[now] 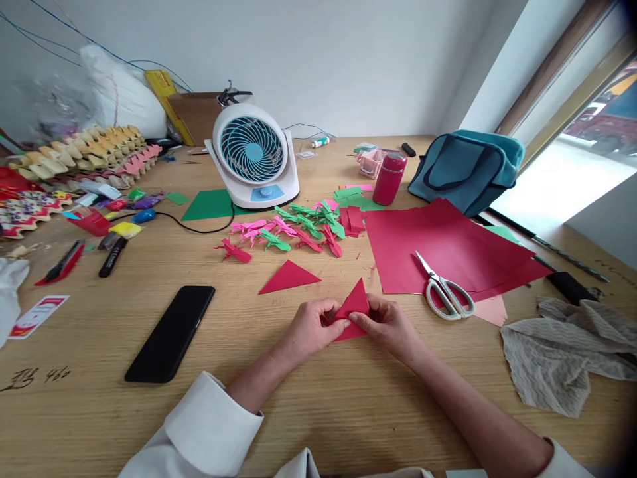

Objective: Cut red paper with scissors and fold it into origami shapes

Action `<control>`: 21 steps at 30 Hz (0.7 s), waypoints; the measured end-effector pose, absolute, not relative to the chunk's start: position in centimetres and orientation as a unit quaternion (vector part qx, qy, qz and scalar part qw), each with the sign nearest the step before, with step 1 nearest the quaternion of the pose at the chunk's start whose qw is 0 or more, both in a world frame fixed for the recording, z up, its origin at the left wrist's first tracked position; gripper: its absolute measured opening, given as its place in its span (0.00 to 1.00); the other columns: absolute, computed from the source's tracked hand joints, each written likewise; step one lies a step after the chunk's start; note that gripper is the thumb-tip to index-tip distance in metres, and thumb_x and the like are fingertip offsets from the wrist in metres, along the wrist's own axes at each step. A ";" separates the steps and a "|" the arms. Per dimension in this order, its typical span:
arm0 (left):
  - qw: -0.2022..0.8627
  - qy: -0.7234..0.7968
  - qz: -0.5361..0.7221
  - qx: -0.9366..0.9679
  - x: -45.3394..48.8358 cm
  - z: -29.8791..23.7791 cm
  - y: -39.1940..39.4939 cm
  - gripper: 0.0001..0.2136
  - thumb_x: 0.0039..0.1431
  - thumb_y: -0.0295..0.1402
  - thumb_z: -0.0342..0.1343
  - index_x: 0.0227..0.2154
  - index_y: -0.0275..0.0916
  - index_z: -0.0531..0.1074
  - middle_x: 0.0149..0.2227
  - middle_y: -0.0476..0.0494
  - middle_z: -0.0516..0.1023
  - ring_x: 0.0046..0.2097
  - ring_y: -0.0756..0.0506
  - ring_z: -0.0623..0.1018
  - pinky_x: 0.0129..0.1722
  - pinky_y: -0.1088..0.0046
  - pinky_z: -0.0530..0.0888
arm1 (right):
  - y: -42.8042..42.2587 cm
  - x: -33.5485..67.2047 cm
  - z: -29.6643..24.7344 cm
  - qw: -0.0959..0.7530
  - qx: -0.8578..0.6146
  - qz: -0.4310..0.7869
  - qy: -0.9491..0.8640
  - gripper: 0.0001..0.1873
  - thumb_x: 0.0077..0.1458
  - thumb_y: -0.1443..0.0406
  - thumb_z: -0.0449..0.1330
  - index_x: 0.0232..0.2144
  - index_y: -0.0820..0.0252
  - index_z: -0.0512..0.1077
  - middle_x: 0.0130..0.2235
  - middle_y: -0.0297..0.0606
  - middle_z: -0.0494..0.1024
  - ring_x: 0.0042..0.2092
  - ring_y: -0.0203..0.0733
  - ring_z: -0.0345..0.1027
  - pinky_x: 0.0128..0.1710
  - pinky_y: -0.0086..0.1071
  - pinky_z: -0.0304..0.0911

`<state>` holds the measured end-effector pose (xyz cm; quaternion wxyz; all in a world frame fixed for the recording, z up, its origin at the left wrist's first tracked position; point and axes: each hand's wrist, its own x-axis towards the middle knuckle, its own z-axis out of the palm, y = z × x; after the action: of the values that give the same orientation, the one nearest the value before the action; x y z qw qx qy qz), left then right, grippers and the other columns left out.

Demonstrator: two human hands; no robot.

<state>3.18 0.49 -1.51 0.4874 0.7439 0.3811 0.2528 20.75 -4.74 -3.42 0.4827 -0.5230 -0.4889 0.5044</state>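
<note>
Two bare hands meet over a folded red paper triangle at a wooden table. We see the paper low and just right of the middle of the view, its lower edge close to the tabletop and its tip pointing to twelve o'clock. The left hand pinches the triangle's left corner between thumb and fingers. The right hand clamps the lower right edge the same way, so both are closed on the paper, thumbs nearly touching. White sleeves show at the bottom of the frame.

From the hands, we find a second red triangle lying flat at eleven o'clock, near but apart. At two o'clock, white-handled scissors rest on a spread of red paper sheets. At nine o'clock a black phone lies with its surface dark. At twelve o'clock a scatter of small folded paper figures in pink, green and red runs across the table. Behind them a white-and-blue desk fan stands on a green sheet. A red flask stands upright at one o'clock, with a teal bag just beside it. A crumpled striped cloth lies at three o'clock by the table's right edge, and a black marker lies at ten o'clock.
</note>
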 end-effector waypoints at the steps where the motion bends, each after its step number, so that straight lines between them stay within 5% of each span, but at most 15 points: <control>1: 0.486 0.383 0.252 0.744 3.2 -1.5 0.5 0.08 0.53 0.32 0.57 0.22 0.35 0.69 0.21 0.55 0.64 0.24 0.55 0.61 0.25 0.79 0.60 | -4.7 20.8 -3.5 0.482 -0.518 0.510 -0.490 0.17 0.48 0.52 0.67 0.32 0.60 0.78 0.30 0.37 0.77 0.34 0.43 0.69 0.32 0.33 0.64; 8: 0.459 0.376 0.245 0.767 3.1 -1.9 0.4 0.06 0.55 0.31 0.55 0.28 0.35 0.73 0.25 0.52 0.69 0.27 0.53 0.64 0.27 0.78 0.61 | -4.8 21.0 -3.3 0.450 -0.485 0.534 -0.527 0.17 0.53 0.55 0.64 0.39 0.61 0.77 0.38 0.40 0.79 0.39 0.44 0.71 0.39 0.35 0.65; 21: 0.378 0.381 0.211 0.817 3.0 -1.6 0.4 0.07 0.53 0.27 0.52 0.21 0.37 0.62 0.23 0.54 0.64 0.27 0.53 0.63 0.28 0.77 0.58 | -5.1 20.3 -2.5 0.419 -0.559 0.397 -0.595 0.10 0.57 0.60 0.59 0.35 0.61 0.76 0.34 0.38 0.76 0.35 0.41 0.67 0.35 0.32 0.64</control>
<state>2.98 0.42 -1.62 0.3783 0.8171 0.3807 0.2106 20.35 -5.14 -2.52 0.4194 -0.5590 -0.5948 0.3972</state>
